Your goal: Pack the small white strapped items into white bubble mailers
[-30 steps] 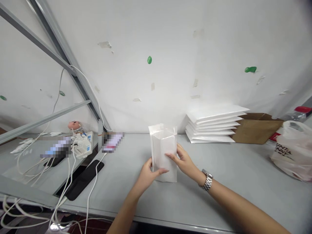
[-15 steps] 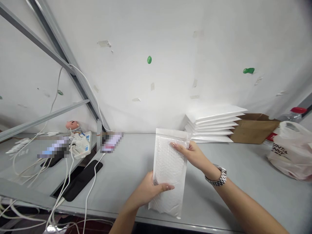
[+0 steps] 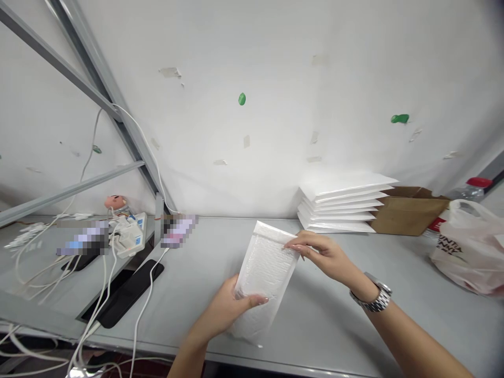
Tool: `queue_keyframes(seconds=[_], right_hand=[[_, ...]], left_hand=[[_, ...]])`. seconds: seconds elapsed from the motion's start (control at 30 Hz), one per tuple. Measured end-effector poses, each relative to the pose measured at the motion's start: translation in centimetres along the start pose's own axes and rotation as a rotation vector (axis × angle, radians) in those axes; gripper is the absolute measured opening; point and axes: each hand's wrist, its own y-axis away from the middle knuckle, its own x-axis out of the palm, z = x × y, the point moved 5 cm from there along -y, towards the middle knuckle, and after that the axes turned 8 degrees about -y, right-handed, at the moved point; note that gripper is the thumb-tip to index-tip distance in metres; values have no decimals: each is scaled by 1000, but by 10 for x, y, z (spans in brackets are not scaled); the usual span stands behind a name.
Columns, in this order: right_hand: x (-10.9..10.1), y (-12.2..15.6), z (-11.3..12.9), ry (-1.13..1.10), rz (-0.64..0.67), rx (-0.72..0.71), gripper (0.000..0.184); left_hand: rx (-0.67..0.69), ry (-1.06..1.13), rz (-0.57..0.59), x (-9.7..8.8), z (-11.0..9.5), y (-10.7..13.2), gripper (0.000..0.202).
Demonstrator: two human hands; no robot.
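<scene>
A white bubble mailer (image 3: 265, 268) is held above the grey table (image 3: 334, 315), tilted with its top leaning to the right. My left hand (image 3: 226, 310) grips its lower left side, thumb across the front. My right hand (image 3: 325, 254), with a metal watch on the wrist, pinches the mailer's upper right corner at the flap. A stack of several more white mailers (image 3: 342, 207) lies against the wall behind my right hand.
A brown cardboard box (image 3: 407, 212) and a white plastic bag (image 3: 470, 249) stand at the right. On the left are a black phone (image 3: 126, 291) on a white cable, a power strip with chargers (image 3: 128, 233), tangled cables and slanting metal frame bars (image 3: 94, 79).
The upright white packet from a second ago was raised and turned to show its bubble side. Since half a second ago it has tilted rightward and my right hand has moved right along its top.
</scene>
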Motion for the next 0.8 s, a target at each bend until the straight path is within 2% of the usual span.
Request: queue_keyframes(seconds=[0.1,0.17,0.27,0.37,0.43,0.53,0.6,0.67,0.73,0.8], right_hand=[[1,0,-7,-144,-78,74,21],[6,-2,-11,-203,-59,132,37],[16,-4,-14,-78,1,171,52],[19,-4,-13,103,-31,91,43],[19,-2,-15,119,-99,87,29],[21,2,-23,-40,-195,253,33],[29,4,-26,-230,-203,368,38],[40,4,-25,-418,-161,415,42],[47,4,-23,-546,-131,430,44],[48,4,-28,-592,-127,444,46]], left_hand=[[-13,0,43,4,2,0,47],[-17,7,62,7,3,0,48],[1,-25,19,6,2,-1,44],[38,-124,-36,-1,-1,-1,39],[63,-241,-146,-10,-3,0,46],[142,-445,-405,-18,-9,-1,83],[229,-569,-493,-10,-12,-4,113],[305,-673,-526,5,-12,-10,131],[325,-739,-572,16,-7,-16,133],[312,-799,-610,19,-2,-21,113]])
